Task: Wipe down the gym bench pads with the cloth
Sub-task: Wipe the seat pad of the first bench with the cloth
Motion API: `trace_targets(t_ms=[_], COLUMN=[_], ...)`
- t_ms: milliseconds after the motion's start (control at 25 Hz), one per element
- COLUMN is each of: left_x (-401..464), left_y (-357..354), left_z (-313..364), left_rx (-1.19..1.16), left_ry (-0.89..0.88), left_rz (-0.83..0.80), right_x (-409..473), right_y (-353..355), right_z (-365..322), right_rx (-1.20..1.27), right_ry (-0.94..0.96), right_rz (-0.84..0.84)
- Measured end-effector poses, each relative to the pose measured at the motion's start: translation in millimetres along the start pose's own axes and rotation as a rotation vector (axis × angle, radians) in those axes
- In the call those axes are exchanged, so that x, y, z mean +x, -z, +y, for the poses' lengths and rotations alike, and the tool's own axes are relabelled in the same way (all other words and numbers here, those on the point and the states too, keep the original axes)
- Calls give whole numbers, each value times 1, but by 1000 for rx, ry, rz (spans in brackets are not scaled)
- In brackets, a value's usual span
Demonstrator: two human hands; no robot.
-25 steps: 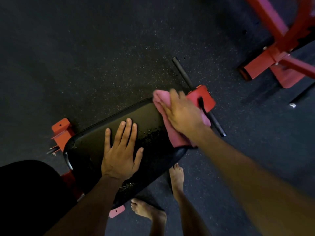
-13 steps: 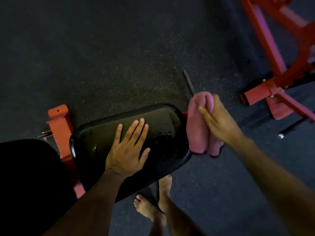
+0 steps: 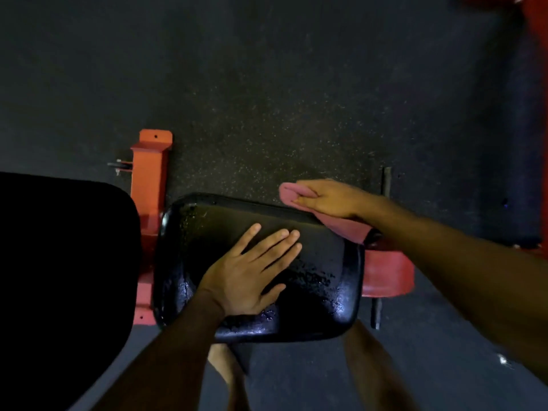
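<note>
A black, wet-looking bench seat pad (image 3: pixel 320 280) lies in the middle of the head view. My left hand (image 3: pixel 252 271) rests flat on it with the fingers spread. My right hand (image 3: pixel 326 197) holds a pink cloth (image 3: pixel 344 228) against the pad's far right edge, fingers curled over the cloth's top fold. A second, larger black pad (image 3: pixel 65 262) fills the left side.
The red bench frame (image 3: pixel 149 179) shows between the two pads and at the right end (image 3: pixel 385 274), with a dark crossbar (image 3: pixel 385 185). More red equipment (image 3: pixel 533 54) stands at the far right. Dark speckled rubber floor lies around; my bare legs are below the pad.
My right hand has carried the cloth from beyond the pad's right end to its far right edge. The left hand stays flat on the pad. The view has swung.
</note>
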State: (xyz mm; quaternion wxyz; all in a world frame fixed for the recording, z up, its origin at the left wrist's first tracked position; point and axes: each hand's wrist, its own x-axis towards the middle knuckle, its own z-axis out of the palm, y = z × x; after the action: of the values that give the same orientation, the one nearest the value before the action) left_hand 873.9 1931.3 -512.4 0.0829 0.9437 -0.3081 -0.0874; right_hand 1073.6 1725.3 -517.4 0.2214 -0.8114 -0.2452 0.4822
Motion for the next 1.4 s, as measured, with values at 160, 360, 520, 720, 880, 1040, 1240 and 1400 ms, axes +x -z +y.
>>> trace_targets(t_ms=[160,360,520,720,880,1040,1240,1400], left_x=[0,-1,1,0,1,-27,-33,-31], left_y=[-3,-2,0,-1,6,7,-8,-10], left_z=[2,1,1,2,3,35,60,60], left_rx=[10,14,16,1,4,-83,-111,-76], left_ry=[18,25,37,40,32,694,1254,1222], left_rz=[1,-29,-33,-12,-39,119,112,112], right_x=[61,4,-64,-5,43,-8,-46,1], right_y=[-11,0,-2,-10,-9,-1,2,-5], right_z=[-69,11,87,10,-50,30,69,-3], right_rx=[-61,-126,-64,-190,-214,-198,-132,-140], right_ry=[290,469,360,426,474,467,338,417], right_rz=[-19,68,127,142,69,31,-1,41])
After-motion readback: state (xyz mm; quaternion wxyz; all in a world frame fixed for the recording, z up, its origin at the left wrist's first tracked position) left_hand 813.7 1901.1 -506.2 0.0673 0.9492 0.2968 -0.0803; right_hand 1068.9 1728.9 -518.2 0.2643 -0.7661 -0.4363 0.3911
